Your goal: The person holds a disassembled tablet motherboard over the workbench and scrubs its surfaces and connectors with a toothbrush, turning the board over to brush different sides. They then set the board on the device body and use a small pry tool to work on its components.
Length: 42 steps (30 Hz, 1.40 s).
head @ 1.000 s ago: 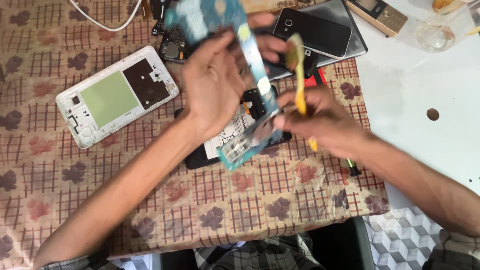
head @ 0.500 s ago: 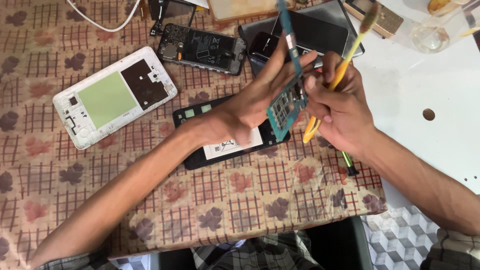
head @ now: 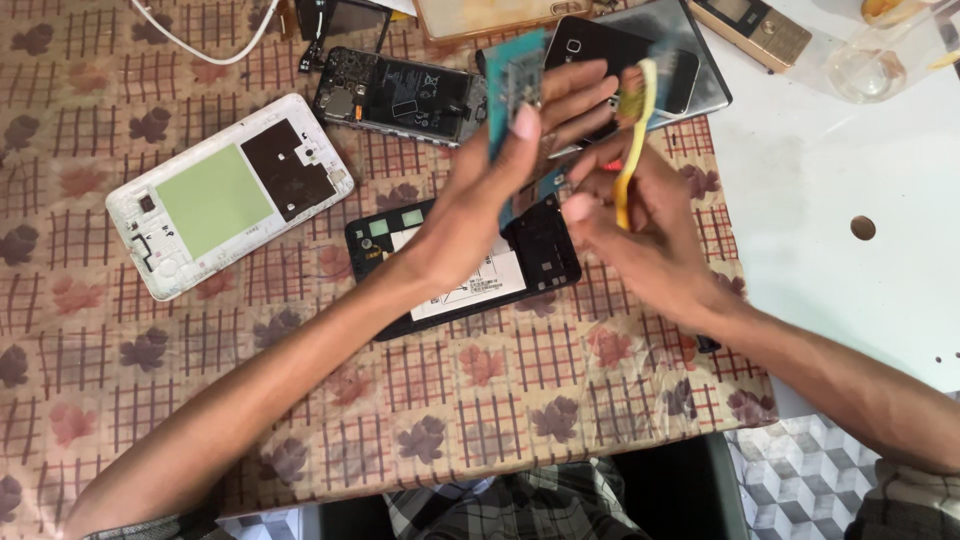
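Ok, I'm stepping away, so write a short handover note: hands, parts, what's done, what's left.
Left hand holds a teal circuit board upright above the table. Right hand holds a yellow toothbrush with its bristles at the board. The black phone frame lies open below them; the white phone frame lies to the left. Done: board is out of a phone. Left: brushing looks unfinished; board not refitted.

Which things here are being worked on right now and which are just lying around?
In hand:
left hand holding the teal circuit board
right hand holding the yellow toothbrush

Lying about:
white phone frame
black phone frame
opened dark phone
gold phone
white cable
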### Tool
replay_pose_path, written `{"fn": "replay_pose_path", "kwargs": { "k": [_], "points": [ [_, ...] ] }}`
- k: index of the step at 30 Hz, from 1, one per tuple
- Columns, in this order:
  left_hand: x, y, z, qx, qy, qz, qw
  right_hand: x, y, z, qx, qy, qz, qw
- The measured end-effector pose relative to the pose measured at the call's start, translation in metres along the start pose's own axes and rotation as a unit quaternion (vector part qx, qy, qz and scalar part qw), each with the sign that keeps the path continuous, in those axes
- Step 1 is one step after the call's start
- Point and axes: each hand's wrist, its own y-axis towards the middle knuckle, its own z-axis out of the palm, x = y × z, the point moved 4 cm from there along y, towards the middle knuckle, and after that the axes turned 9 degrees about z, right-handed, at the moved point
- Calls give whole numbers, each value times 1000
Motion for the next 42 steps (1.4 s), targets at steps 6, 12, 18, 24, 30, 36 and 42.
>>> {"fn": "replay_pose_path", "kwargs": {
  "k": [6,12,18,24,30,36,42],
  "points": [
    [-8,3,-13,24,-104,-6,994,10,4,-15,-37,-334,-113,935],
    [-10,-1,-12,24,-262,-84,961,15,-5,-2,-37,-516,-284,807],
    [-10,-5,-11,49,-304,-76,948,16,-8,-1,-32,-459,-334,822],
    [-7,-5,-12,54,-336,-89,936,16,-4,-6,-56,-471,-289,831],
    [-12,-6,-11,73,-338,-74,936,15,-8,-3,-41,-483,-289,825],
    [-11,-4,-6,56,-350,-129,926,18,-3,-15,-59,-462,-228,855],
    [-18,-3,-13,78,-324,-86,939,16,-7,-12,-19,-477,-278,834]
  ]
}}
